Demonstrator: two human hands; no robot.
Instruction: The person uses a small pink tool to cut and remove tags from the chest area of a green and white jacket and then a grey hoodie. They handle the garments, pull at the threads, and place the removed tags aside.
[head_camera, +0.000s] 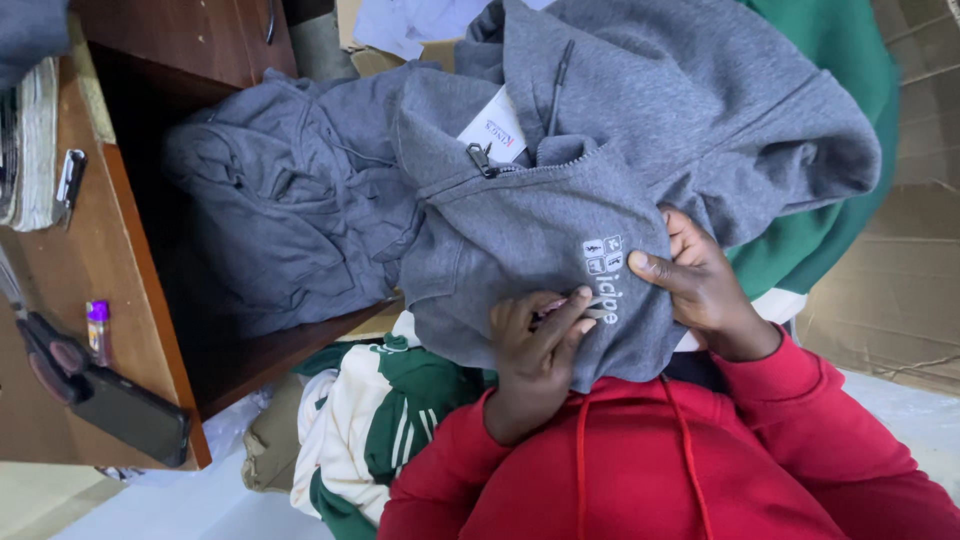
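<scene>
While both hands press on the chest of a grey zip-up hoodie, the garment lies spread over the person's lap and over a pile of other clothes, still unfolded. The left hand rests on the lower front panel with its fingers curled into the cloth, pinching a fold just beside the white printed emblem. The right hand lies flat against the fabric, thumb on the emblem's edge, grasping nothing firmly. The zip is partly closed and a paper tag shows at the collar. A second grey hoodie lies crumpled in the open compartment of the wooden desk, and a green-and-cream garment sits bundled beneath. Judging by this, smoothing has begun and folding remains.
</scene>
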